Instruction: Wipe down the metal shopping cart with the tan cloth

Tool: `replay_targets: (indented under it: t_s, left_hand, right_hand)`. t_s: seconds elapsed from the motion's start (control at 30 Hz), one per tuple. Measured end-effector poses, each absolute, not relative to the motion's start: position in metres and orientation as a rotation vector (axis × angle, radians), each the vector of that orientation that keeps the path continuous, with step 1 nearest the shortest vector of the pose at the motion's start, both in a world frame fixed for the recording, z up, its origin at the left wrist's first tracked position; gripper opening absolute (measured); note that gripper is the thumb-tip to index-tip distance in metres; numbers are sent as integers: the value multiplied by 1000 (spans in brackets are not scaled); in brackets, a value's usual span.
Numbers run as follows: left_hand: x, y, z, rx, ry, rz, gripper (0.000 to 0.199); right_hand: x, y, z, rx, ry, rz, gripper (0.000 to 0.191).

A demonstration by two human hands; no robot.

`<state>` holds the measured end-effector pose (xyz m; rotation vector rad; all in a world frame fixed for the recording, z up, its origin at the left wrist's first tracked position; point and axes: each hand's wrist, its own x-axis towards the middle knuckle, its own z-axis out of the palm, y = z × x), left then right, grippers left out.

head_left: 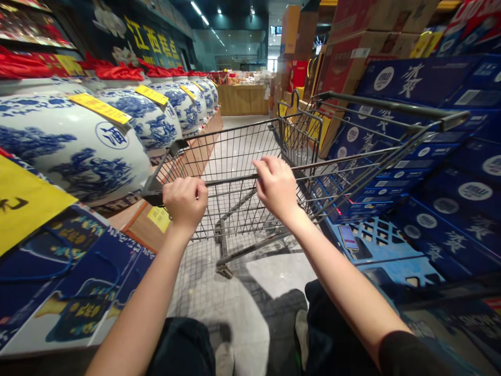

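Observation:
A wire-mesh shopping cart (242, 151) stands sideways across the aisle before me, and its basket has no goods in it that I can see. My left hand (186, 202) is closed around the near top rim, close to the dark plastic corner at the cart's left end. Further right along the same rim, my right hand (276, 184) is curled over the bar, with its fingertips partly hidden. The push handle (391, 107) sticks out at the right, beside stacked blue cartons.
Large blue-and-white jars (113, 141) with red cloth tops line the left side. Blue cartons (426, 78) are stacked at the right, above a light-blue plastic pallet (379, 232) with a phone (348, 237) on it. Tiled floor (242, 292) runs toward a wooden counter (242, 100).

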<state>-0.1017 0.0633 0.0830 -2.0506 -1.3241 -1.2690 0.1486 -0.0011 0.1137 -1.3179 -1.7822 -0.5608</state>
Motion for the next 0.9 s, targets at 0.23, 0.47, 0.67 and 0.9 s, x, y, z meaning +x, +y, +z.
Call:
replay_targets:
  t_s: [0.23,0.47,0.67,0.9]
  left_hand:
    - [-105,64,84,-2058,-1344,-1273,30]
    - [-106,64,84,-2056,-1315,-1261,27]
    - [-109,67,83,-2075,-1323,-1254,28]
    - [-111,71,80,-2049,-1290,-1232,27]
  right_hand:
    - [165,2,128,-1322,-1887,-375,33]
    - [166,-1,113,-1268,-1821,-595,36]
    - [194,-1,109,-1287,-1786,-635,32]
    - [212,-3,99,-1197,-1747,-706,41]
